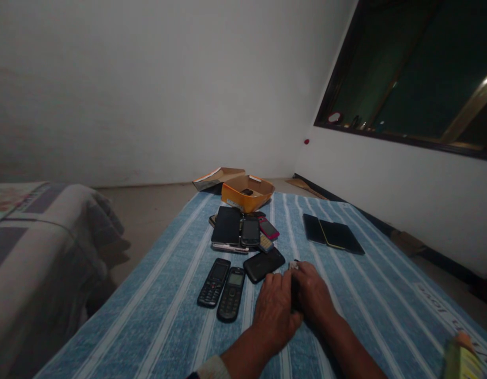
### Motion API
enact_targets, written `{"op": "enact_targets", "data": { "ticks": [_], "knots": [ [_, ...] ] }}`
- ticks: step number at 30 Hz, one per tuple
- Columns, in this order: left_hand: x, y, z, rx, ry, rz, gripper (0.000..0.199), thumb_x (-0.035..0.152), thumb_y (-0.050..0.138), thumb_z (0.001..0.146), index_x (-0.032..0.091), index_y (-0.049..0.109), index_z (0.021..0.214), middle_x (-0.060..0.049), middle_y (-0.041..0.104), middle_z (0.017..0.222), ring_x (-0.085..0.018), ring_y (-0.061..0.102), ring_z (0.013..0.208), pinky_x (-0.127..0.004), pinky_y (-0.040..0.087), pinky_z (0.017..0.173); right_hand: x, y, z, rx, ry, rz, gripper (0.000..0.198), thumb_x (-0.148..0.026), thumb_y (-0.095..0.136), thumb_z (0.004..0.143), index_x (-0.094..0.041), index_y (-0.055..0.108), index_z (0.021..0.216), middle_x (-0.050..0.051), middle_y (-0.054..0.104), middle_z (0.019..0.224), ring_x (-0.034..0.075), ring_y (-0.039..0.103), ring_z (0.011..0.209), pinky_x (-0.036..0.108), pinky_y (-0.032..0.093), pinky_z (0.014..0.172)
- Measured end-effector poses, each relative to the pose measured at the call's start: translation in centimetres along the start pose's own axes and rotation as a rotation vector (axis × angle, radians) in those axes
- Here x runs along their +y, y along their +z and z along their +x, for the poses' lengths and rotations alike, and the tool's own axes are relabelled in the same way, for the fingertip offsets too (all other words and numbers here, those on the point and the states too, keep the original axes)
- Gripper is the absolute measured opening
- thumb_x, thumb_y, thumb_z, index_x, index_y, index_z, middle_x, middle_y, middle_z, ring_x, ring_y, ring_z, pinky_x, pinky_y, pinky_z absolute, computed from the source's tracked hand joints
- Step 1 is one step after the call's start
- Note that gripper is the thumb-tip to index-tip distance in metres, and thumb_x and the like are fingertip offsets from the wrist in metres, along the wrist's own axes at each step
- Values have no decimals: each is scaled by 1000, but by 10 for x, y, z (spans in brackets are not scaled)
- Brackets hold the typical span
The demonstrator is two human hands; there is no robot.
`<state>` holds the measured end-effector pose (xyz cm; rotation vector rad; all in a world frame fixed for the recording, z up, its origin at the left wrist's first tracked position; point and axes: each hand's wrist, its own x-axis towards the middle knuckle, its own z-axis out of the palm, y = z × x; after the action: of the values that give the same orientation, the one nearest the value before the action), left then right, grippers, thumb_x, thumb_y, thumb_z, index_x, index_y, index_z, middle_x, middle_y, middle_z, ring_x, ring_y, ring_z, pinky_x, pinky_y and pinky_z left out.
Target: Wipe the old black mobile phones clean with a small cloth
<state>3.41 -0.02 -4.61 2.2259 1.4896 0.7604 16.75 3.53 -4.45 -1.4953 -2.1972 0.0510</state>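
Observation:
My left hand [275, 310] and my right hand [313, 292] are close together on the near part of the cloth, both closed round a dark mobile phone [295, 288]. It stands on edge between them and is mostly hidden by my fingers; a pale bit shows at its far end. Just beyond my left hand lies a black smartphone [264, 264]. To the left, two black keypad phones, one [214, 282] beside the other [231, 295], rest side by side with their screens up.
Farther back, a black tablet-like slab [226, 227], a dark touchscreen phone [250, 231] and a pink phone [269, 228] lie piled before an orange box [243, 201]. A black folding case [333, 232] is at the right on the striped blue cloth [160, 295].

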Motion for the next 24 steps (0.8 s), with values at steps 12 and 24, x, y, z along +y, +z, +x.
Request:
{"op": "enact_targets", "data": {
  "ticks": [12, 24],
  "knots": [
    [-9, 10, 1, 79, 53, -61, 74, 11, 54, 65, 14, 34, 137, -13, 51, 129, -31, 47, 117, -49, 36, 106, 2, 8, 9, -23, -115, 7, 27, -4, 50, 86, -20, 70, 90, 7, 64, 96, 20, 53, 94, 28, 40, 81],
    [-9, 10, 2, 55, 45, -119, 79, 11, 56, 65, 14, 30, 140, -13, 54, 123, -30, 49, 115, -47, 41, 102, 10, -2, 9, -44, -5, -109, 34, 1, 45, 81, -20, 70, 91, 7, 64, 98, 22, 52, 98, 29, 38, 84]
  ]
}}
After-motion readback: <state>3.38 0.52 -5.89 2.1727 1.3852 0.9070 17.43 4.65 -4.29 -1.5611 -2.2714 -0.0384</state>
